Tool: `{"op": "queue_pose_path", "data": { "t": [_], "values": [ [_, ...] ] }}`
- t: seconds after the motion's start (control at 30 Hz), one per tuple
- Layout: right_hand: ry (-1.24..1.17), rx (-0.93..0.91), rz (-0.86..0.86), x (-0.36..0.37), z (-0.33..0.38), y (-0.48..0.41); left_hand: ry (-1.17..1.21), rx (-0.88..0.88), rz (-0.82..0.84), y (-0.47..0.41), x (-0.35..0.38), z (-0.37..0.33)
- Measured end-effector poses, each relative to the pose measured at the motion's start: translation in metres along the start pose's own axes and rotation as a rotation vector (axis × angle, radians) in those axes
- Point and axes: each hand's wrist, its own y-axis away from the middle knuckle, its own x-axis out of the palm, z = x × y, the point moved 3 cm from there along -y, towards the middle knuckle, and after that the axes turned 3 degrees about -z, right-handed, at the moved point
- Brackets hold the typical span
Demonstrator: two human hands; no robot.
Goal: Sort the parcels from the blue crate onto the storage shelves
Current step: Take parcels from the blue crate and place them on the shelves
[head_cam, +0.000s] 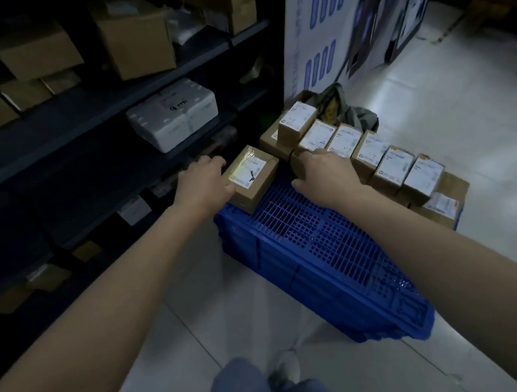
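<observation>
- Setting: a dim stockroom with a pale tiled floor point(433, 113). Dark storage shelves point(82, 112) ran along the left and held brown cartons point(136, 42) and a white foam box point(172, 115).
- A printed board point(313, 30) leaned at the far end of the shelving, with a crumpled cloth point(343, 107) at its foot.
- The blue crate point(319, 237) stood on the floor just right of the shelves, and the parcels sat on its latticed top surface.
- The taped parcel point(254, 180) lay at the crate's far left corner, nearest the shelves, label upward.
- The left hand point(203, 185) held this parcel by its left end, fingers curled over the far side and thumb on the near side.
- The right hand point(324, 169) lay palm down against the left side of the row of parcels point(370, 152), which ran along the crate's right edge. Its fingertips were hidden, so whether they closed on anything could not be told.
- Handling, as a judgement: the parcel looked like a small, stiff cardboard box, probably light enough for one hand.
- The glossy tape over the top looked slippery, so bare cardboard faces would likely give the surer hold.
- Pinching two opposite side faces near the middle should keep it level, with the label readable for sorting.
- Its contents were unknown, so gentle placing on a shelf would be prudent.
</observation>
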Motion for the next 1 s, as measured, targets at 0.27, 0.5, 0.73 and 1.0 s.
{"op": "queue_pose_path", "data": {
  "t": [0.27,0.5,0.73,1.0],
  "values": [
    [-0.179,0.096,0.208,0.073,-0.009,-0.112,0.114,-0.094,0.259,-0.132,0.075,0.042],
    [-0.308,0.199,0.376,0.161,-0.012,-0.204,0.298,-0.218,0.531,-0.233,0.162,0.088],
    [-0.467,0.361,0.444,0.239,-0.025,-0.254,0.616,-0.460,0.704,-0.296,0.239,0.118],
    [-0.910,0.496,0.594,0.285,-0.031,-0.279,0.869,-0.543,0.897,-0.315,0.285,0.118]
  ]
}}
